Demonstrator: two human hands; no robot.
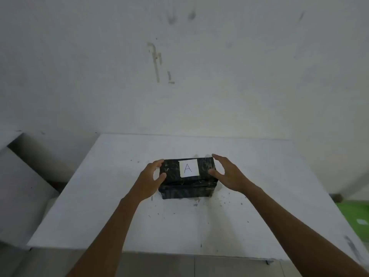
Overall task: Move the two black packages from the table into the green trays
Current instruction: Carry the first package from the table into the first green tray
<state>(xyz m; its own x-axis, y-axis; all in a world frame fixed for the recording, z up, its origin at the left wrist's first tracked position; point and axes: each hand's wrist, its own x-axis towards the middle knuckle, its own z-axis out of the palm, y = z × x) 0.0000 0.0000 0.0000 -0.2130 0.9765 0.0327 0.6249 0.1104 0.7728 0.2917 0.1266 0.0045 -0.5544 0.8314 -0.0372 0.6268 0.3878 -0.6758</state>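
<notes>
Reaching for the black package [187, 178] marked A.
Left hand [148, 181] and right hand [227, 173] flank it, fingers spread, not clamped; nothing trayed yet, green surface [355, 214] at three o'clock.

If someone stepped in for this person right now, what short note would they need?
Left hand: open, curled at the left end of the black wrapped package with the white paper label marked A; firm contact unclear.
Right hand: open, fingers spread at the package's right end, thumb near its top.
The package sits on the white table, apparently one bundle atop another; not lifted yet.
A green surface, possibly a tray, shows at the right edge.
Done: nothing in a tray yet.
Left: close both hands, lift, carry to the green trays.
</notes>
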